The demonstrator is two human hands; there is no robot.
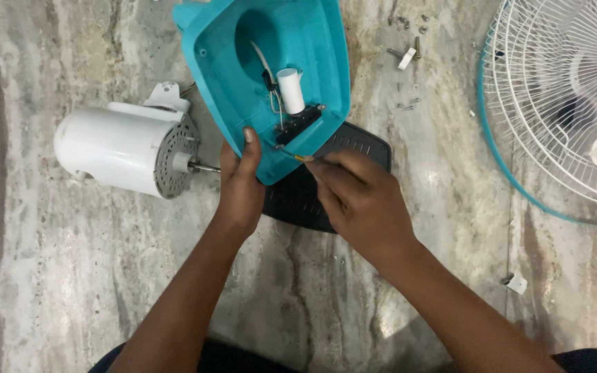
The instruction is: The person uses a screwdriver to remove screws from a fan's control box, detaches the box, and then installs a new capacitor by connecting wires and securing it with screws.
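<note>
Teal fan housing [298, 41]; white motor [115, 148]; grey-veined marble floor [70, 276].

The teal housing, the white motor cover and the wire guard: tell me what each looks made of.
Teal housing: looks like moulded plastic, smooth with a slight sheen. White motor cover: probably glossy plastic, with soft highlights. Wire guard: thin white-coated wire, likely metal.

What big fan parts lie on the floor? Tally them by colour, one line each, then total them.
Teal: 1, the base shell, steadied by the left hand.
White: 2, the motor housing and the wire grille.
Black: 1, the vented plate.
Total: 4
</note>
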